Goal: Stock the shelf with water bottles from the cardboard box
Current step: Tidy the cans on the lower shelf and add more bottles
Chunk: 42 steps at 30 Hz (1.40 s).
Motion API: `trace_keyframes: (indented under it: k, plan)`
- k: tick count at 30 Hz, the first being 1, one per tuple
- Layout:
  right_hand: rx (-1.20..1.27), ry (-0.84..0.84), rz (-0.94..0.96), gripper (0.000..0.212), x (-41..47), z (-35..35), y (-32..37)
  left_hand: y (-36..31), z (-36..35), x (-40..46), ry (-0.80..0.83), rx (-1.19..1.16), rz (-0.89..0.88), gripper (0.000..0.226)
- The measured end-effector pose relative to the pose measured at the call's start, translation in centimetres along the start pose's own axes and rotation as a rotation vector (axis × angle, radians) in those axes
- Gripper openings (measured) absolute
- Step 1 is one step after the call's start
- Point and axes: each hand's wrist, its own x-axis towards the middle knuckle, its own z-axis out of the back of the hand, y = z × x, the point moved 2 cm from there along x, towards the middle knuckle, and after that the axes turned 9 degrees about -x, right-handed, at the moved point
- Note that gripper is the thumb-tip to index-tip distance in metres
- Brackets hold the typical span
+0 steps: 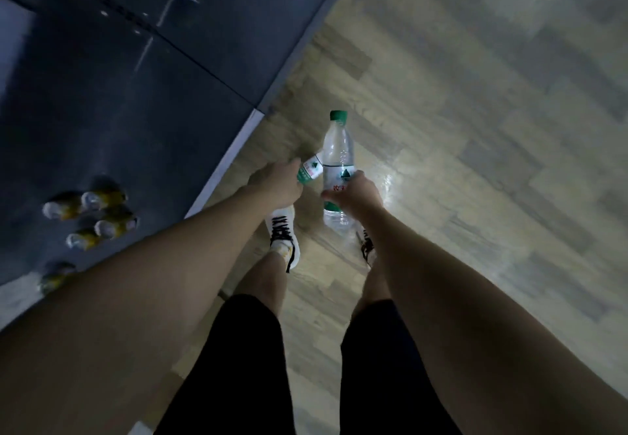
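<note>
water bottle (337, 162) with a green cap sits mid-frame, gripped round its label by the right hand (356, 196), cap pointing toward the top of the frame. just left of it, the left hand (280, 184) curls round a second bottle (310, 171), mostly hidden. below them are white sneakers (282, 235) on the wood-look floor (475, 128). yellow cans (91, 213) stand on the dark shelf (119, 94) at left.
</note>
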Motion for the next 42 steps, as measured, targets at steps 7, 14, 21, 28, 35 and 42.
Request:
trace_keyframes:
  k: [7,14,21,28,35,42]
  plan:
    - [-0.146,-0.095,0.306,0.068,-16.0,11.7,6.7,-5.5,10.1,-16.4,-0.263,-0.13,0.002,0.029]
    - [-0.361,-0.255,0.635,0.069,-31.0,17.6,13.4,-6.2,16.4,-33.3,-0.646,-0.289,0.029,0.007]
    - [-0.354,-0.406,0.965,0.064,-45.8,17.6,20.6,-1.8,22.1,-48.9,-0.836,-0.285,0.104,0.007]
    - [-0.291,-0.479,1.23,0.055,-59.1,12.7,26.9,4.3,23.9,-62.5,-1.015,-0.31,0.103,0.009]
    - [-0.241,-0.503,1.403,0.051,-69.1,4.9,31.2,8.7,24.3,-72.8,-1.223,-0.848,-0.11,0.042]
    - [-0.252,-0.508,1.492,0.05,-75.5,0.8,33.5,12.1,27.1,-77.4,-1.324,-0.932,-0.205,0.073]
